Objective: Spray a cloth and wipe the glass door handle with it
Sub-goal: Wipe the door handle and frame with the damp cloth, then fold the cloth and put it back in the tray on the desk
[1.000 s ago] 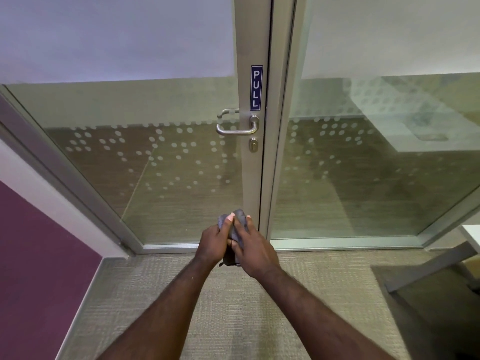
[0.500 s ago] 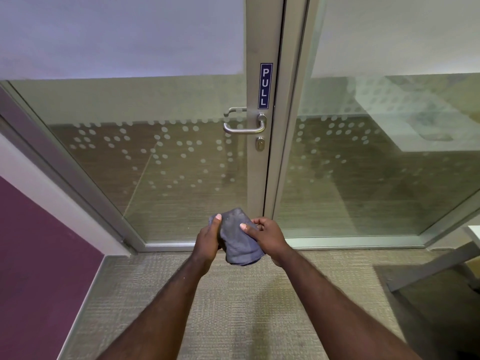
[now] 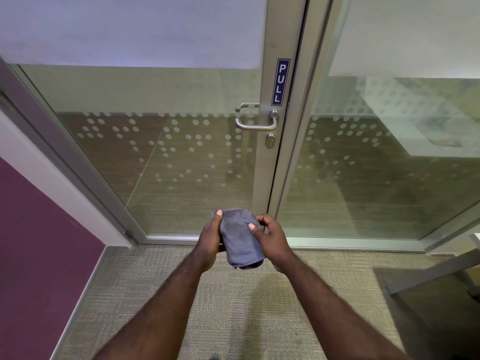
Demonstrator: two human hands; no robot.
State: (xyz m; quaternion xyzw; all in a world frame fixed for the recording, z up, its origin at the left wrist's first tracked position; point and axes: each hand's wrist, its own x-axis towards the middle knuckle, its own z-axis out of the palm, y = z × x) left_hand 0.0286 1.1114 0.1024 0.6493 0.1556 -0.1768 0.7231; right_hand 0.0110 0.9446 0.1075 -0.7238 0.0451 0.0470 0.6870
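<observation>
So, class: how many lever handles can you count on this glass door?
2. One door handle is on the near side, below the PULL sign. A second handle shows through the glass on the far side, partly hidden by the frame.

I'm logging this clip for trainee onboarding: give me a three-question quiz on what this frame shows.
1. True or false: the folded grey microfibre cloth touches the curved silver metal door handle.
2. Which hands hold the cloth? A) left hand only B) right hand only C) both
3. Fill in: the blue vertical sign reads ____.

Key: 1 false; 2 C; 3 PULL.
</observation>
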